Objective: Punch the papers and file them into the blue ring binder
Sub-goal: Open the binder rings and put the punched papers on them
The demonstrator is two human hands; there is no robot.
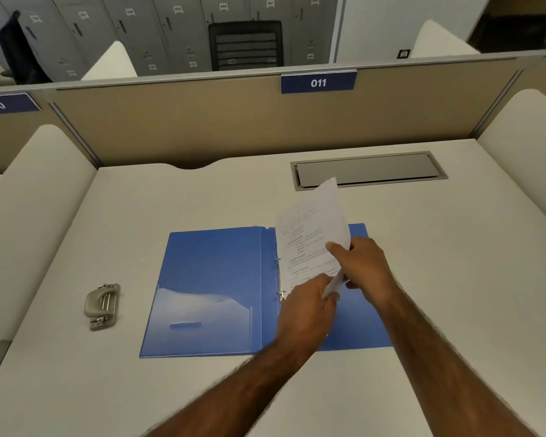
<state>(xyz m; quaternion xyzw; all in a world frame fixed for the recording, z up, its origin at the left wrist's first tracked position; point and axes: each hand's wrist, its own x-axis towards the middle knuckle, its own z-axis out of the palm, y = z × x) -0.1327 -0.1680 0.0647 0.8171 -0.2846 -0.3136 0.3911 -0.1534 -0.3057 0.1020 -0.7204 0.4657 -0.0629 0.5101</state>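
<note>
papers [312,234]: thin printed stack, held tilted above the right half of the binder, left edge down by the rings, far corner flopping up toward the desk's back edge
binder [215,279]: blue, open flat, centre of the desk [202,197] near its front edge
rings [278,261]: two at the spine; can't tell if they're open or if the sheets are threaded on them
left hand [309,304]: fingers curled, pinching the stack's near lower edge
right hand [363,266]: thumb on top, fingers under, pinching the right edge
hole punch [102,305]: near the desk's left edge, well apart from the binder, nobody touching it
handling: probably light, limp and slippery sheet-on-sheet; holes likely tear if dragged
hold: I'd pinch both side edges close to the punched margin and keep the stack squared so the holes line up
</note>
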